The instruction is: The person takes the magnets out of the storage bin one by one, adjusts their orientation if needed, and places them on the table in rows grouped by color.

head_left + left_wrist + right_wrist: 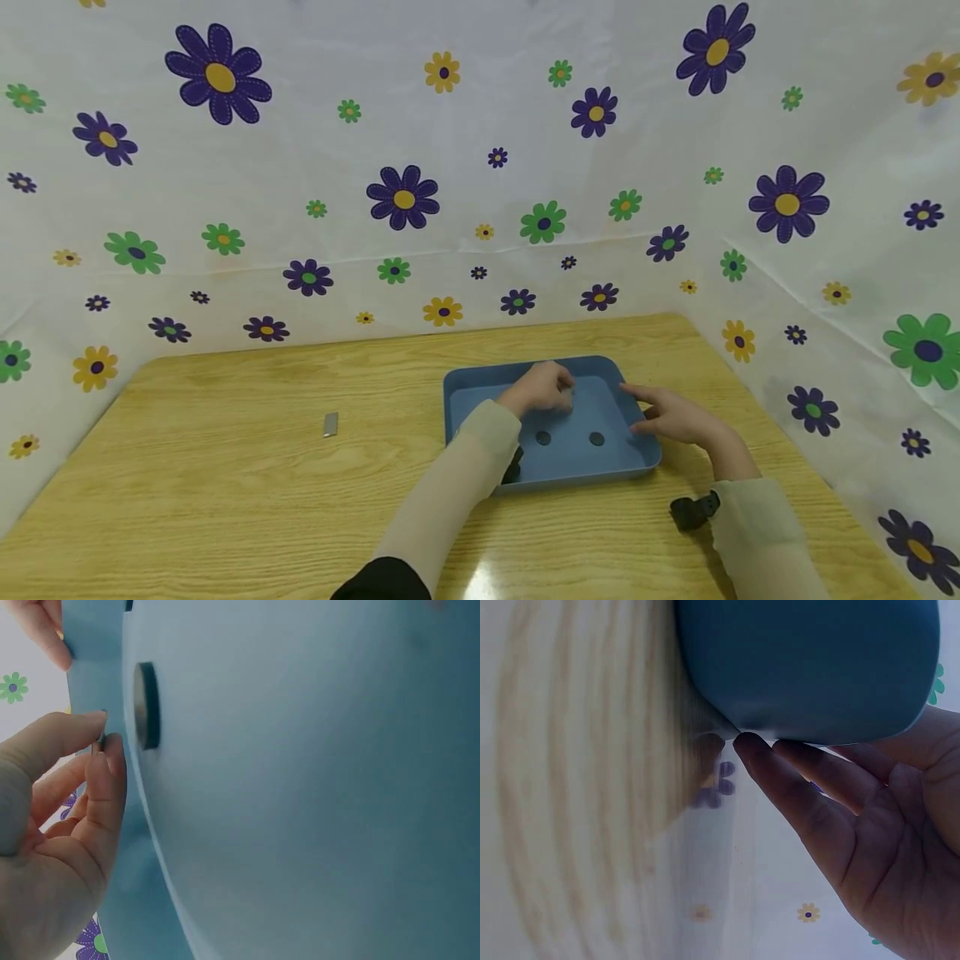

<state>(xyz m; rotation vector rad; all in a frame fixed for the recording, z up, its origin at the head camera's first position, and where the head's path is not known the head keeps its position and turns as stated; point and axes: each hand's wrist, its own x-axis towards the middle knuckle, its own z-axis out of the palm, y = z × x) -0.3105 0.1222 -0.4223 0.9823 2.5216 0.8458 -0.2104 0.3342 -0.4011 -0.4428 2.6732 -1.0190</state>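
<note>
Here, blue tray (581, 412) holding two dark discs (596, 438), left fingers (103, 795) pinching thin piece (98, 742), right fingers (799, 796) spread alongside

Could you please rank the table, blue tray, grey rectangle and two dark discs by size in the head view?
1. Table
2. Blue tray
3. Grey rectangle
4. Left dark disc and right dark disc: they look alike, so unranked.
</note>
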